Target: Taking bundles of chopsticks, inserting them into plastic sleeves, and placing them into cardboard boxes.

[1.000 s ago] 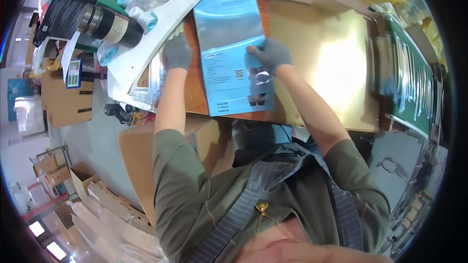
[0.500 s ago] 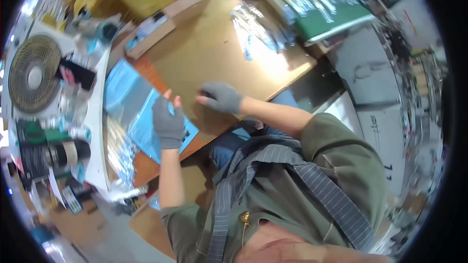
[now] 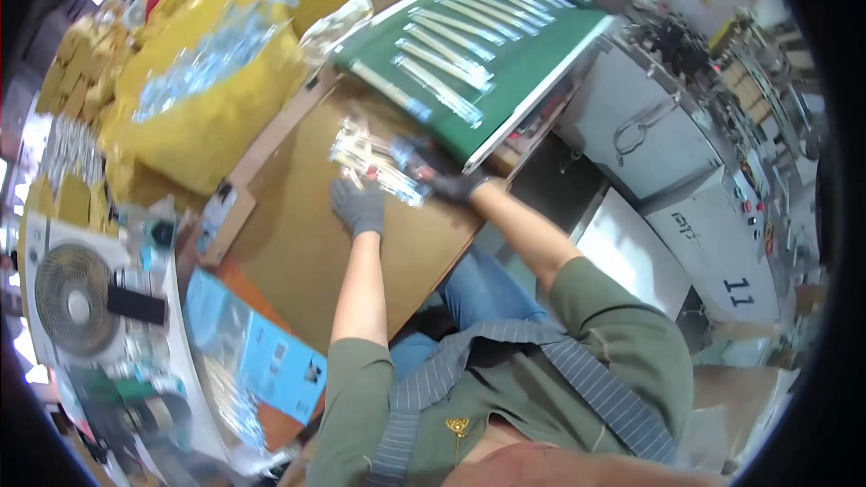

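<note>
A loose pile of clear-wrapped packets of pale sticks lies on the brown cardboard table top. My left hand, in a grey glove with bare fingertips, touches the pile's near edge, fingers apart. At the pile's right side is my right hand, in a darker-looking grey glove. Its fingers reach in among the packet ends and are blurred, so their grip is unclear. Beyond the pile, a green conveyor belt carries a row of similar wrapped packets.
A large yellow bag with clear packets on top stands at the far left. Nearer left are a fan, a dark phone and a blue printed plastic bag. Grey machine cabinets stand on the right.
Both hands have moved forward to the packet pile; the left has come away from the blue bag. My view has shifted, showing more of the conveyor and yellow bag.
</note>
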Available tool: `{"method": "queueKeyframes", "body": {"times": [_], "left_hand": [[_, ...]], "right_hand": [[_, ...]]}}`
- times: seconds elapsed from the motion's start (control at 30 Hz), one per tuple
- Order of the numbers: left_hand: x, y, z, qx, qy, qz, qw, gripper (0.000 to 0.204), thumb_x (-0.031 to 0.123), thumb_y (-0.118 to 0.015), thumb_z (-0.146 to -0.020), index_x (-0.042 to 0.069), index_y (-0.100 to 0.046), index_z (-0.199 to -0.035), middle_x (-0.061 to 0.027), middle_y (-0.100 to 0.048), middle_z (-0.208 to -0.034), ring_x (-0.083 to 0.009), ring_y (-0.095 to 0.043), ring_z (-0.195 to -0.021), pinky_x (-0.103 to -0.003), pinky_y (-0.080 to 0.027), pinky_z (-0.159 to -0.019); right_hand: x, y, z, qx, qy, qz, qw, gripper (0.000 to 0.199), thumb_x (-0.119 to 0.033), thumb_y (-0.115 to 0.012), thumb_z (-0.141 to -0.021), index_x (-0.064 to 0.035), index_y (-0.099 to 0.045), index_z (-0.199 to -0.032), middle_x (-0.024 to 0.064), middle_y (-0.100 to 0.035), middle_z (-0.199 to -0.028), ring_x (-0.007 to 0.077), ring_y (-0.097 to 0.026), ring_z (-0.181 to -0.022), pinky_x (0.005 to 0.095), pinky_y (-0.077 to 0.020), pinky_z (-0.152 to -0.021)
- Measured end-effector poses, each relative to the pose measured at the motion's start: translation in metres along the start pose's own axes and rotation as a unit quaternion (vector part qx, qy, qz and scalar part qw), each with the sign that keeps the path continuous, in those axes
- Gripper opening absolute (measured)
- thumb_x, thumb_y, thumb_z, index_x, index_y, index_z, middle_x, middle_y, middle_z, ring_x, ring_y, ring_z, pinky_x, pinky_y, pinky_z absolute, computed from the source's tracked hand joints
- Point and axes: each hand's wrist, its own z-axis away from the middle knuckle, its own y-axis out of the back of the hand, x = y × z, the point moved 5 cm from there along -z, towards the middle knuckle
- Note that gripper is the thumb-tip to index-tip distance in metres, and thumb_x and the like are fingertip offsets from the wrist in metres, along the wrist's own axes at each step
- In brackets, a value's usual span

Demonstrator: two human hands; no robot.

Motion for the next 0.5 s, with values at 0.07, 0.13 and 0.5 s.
{"method": "queueKeyframes", "body": {"times": [0.07, 0.13, 0.5], "left_hand": [[0.020, -0.007, -0.015, -0.031, 0.069, 0.032, 0.997, 0.073, 0.057, -0.046, -0.088, -0.004, -0.046, -0.128, -0.0263, -0.041, -0.135, -0.0379, -0.036, -0.128, -0.043, -0.027, -0.107], [0.009, -0.012, -0.021, -0.075, 0.106, 0.098, 0.987, 0.065, 0.047, -0.051, -0.089, -0.004, -0.045, -0.128, -0.0262, -0.045, -0.130, -0.0382, -0.043, -0.121, -0.040, -0.034, -0.103], [-0.026, 0.073, 0.055, -0.123, 0.190, 0.634, 0.739, 0.049, 0.021, -0.042, -0.094, -0.004, -0.034, -0.135, -0.0209, -0.047, -0.126, -0.0269, -0.052, -0.111, -0.038, -0.045, -0.093]], "right_hand": [[-0.001, -0.048, -0.017, 0.050, -0.137, -0.080, 0.986, 0.057, -0.035, -0.050, -0.089, -0.0122, -0.039, -0.141, 0.0203, -0.040, -0.140, 0.0323, -0.036, -0.131, 0.0404, -0.0264, -0.110], [-0.062, -0.045, -0.025, 0.121, 0.006, -0.030, 0.992, 0.061, -0.031, -0.053, -0.085, -0.0031, -0.039, -0.138, 0.0243, -0.050, -0.130, 0.0366, -0.046, -0.122, 0.0416, -0.0355, -0.103], [-0.124, -0.039, 0.044, 0.081, 0.031, -0.209, 0.974, 0.054, -0.031, -0.055, -0.086, -0.0057, -0.045, -0.132, 0.0236, -0.046, -0.132, 0.0385, -0.047, -0.119, 0.0425, -0.0383, -0.101]]}}
